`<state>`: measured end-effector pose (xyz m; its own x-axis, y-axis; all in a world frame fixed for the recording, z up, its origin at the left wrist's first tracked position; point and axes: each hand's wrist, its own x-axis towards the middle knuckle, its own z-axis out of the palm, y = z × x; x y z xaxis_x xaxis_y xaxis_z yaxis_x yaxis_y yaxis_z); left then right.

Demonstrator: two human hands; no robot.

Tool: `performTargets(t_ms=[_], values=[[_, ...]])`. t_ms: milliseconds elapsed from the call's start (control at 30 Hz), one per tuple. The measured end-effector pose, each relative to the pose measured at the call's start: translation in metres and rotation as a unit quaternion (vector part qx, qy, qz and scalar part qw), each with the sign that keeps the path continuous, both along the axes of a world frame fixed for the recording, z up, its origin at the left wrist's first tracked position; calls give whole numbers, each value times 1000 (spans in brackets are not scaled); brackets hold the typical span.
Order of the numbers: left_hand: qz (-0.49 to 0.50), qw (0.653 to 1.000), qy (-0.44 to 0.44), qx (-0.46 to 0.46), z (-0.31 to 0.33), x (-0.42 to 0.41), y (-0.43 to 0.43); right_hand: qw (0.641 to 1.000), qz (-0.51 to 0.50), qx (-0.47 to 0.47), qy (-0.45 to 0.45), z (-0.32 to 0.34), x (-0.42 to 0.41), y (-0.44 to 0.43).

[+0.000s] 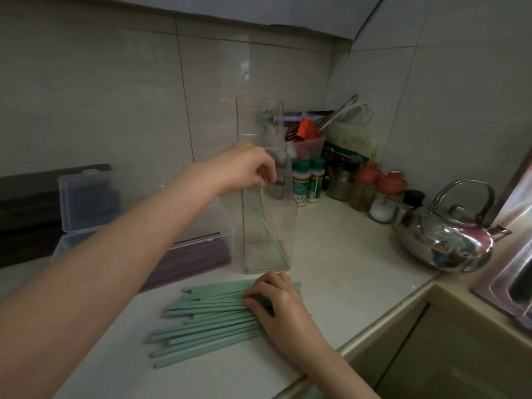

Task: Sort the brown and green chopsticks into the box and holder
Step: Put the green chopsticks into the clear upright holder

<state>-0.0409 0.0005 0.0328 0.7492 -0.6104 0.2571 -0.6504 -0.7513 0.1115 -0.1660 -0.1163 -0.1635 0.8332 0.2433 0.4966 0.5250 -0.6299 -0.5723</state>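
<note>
A tall clear holder (pixel 269 240) stands on the white counter. My left hand (pixel 244 168) is at its open top, fingers pinched on green chopsticks (pixel 269 223) that lean inside it. In front of the holder a pile of several green chopsticks (pixel 201 315) lies flat. My right hand (pixel 276 300) rests on the right end of that pile, fingers curled over the sticks. To the left, a clear plastic box (pixel 201 249) with its lid (pixel 83 197) raised holds the brown chopsticks (pixel 198 254).
Spice jars (pixel 308 180) and small bottles (pixel 383 197) line the back corner. A shiny steel kettle (pixel 449 234) sits at the right, beside a sink edge (pixel 506 283). A dark board (pixel 28 208) leans on the tiled wall at the left. The counter's front edge runs diagonally below my right hand.
</note>
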Motion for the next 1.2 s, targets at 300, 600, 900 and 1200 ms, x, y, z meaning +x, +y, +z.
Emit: performTargets(t_ms=[300,600,900,1200], values=[[16,999,-45,19,-4,-1,4,1000,-1,1,-2,0,-2,0],[44,959,-106,257,-6,-8,-12,1000,2,6,3,1,-3,0],[71,946,-85,304,-11,-10,-27,1000,3,6,3,1,-3,1],[87,981,10,171,-14,-5,-31,1000,2,2,-1,1,-3,0]])
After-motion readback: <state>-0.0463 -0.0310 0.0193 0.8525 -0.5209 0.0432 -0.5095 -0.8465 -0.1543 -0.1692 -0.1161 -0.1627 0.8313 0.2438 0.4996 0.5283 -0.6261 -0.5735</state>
